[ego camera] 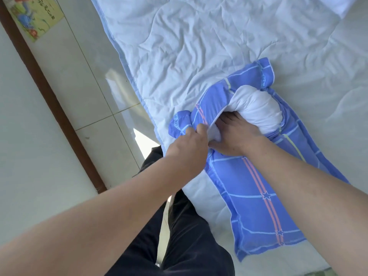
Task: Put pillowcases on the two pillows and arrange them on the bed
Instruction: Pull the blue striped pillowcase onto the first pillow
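**Pillow half-sleeved, opening held at the near-left**

The white pillow (256, 110) was seen bulging from the blue pillowcase (254, 188) on the bed (199, 46), its long axis running near-right. The opening's hem was pinched by the left hand (191, 144); the right hand (235, 134) was pressed against the pillow, fingertips hidden inside.

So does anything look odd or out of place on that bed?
Only the pillow: it bulges, bunched, out of the blue pillowcase, which lies twisted at the bed's edge. The left hand pinches the case's opening; the right hand presses on the pillow. Nothing looks torn or spilled.
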